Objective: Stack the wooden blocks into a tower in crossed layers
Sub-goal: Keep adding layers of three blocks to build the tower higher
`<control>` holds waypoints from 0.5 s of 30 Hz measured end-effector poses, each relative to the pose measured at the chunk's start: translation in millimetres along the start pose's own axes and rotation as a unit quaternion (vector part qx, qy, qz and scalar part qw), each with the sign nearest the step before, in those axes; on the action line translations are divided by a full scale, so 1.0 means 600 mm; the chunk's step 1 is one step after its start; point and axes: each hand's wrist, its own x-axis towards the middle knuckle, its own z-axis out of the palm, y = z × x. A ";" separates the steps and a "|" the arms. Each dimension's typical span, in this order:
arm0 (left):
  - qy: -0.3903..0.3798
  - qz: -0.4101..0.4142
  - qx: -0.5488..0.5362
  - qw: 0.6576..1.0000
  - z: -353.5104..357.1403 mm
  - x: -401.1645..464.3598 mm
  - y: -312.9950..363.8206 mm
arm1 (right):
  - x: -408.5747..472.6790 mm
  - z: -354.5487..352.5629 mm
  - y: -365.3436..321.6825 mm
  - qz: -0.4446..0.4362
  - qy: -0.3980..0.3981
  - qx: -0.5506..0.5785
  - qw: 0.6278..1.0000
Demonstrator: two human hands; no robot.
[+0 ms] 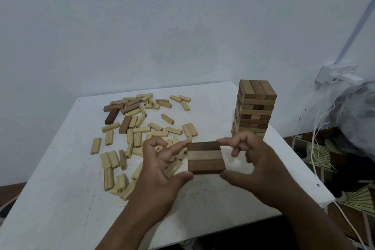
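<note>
Three brown wooden blocks [206,157] lie side by side as one flat set, held above the table between both hands. My left hand [160,168] pinches the set's left side with thumb below and forefinger on top. My right hand [257,166] pinches its right side the same way. The tower [254,107] of crossed layers stands at the table's far right, behind my right hand, its base partly hidden by my fingers. Several loose pale and dark blocks [142,128] lie scattered across the table's left and middle.
The white table [60,199] has its right edge close to the tower. A white wall stands behind. A plastic-covered bundle [357,111] and white cords [322,128] sit at the right, over a patterned floor covering [345,168].
</note>
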 end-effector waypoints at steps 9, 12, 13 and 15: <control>-0.011 0.092 -0.079 0.993 0.036 0.091 0.109 | 0.057 -0.102 -0.060 -0.066 0.094 0.094 0.989; -0.026 0.106 -0.080 0.991 0.058 0.128 0.144 | 0.078 -0.146 -0.066 -0.068 0.107 0.078 0.989; -0.030 0.108 -0.076 0.991 0.066 0.140 0.154 | 0.086 -0.160 -0.066 -0.066 0.111 0.069 0.989; -0.038 0.104 -0.073 0.991 0.082 0.162 0.168 | 0.098 -0.184 -0.062 -0.053 0.115 0.052 0.991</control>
